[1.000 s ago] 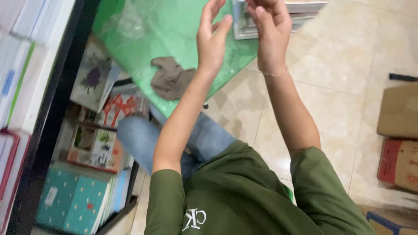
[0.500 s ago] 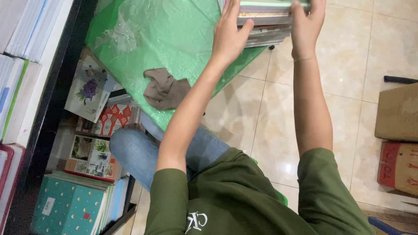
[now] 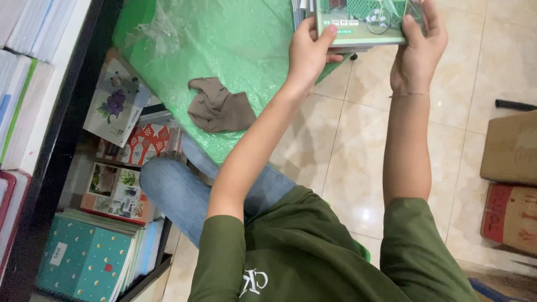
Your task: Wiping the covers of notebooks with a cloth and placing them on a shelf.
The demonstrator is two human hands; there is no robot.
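Up at the top edge, fingers of the left hand point(image 3: 307, 53) curled around the left side of a green booklet point(image 3: 361, 25), thumb pressed on its cover; fingers of the right hand point(image 3: 417, 53) closed on the right side, thumb also on the cover. Booklet lifted in the air, flat toward the camera, over a small stack of similar books point(image 3: 299, 14) partly hidden behind. Below the left forearm, crumpled green plastic sheet point(image 3: 224, 50) spread on the floor, with a brown cloth point(image 3: 218, 112) lying on it. Beige glossy floor tiles point(image 3: 358, 162) around. At left, dark shelf point(image 3: 61, 145) full of notebooks point(image 3: 84, 263); at right, cardboard boxes point(image 3: 512, 179).
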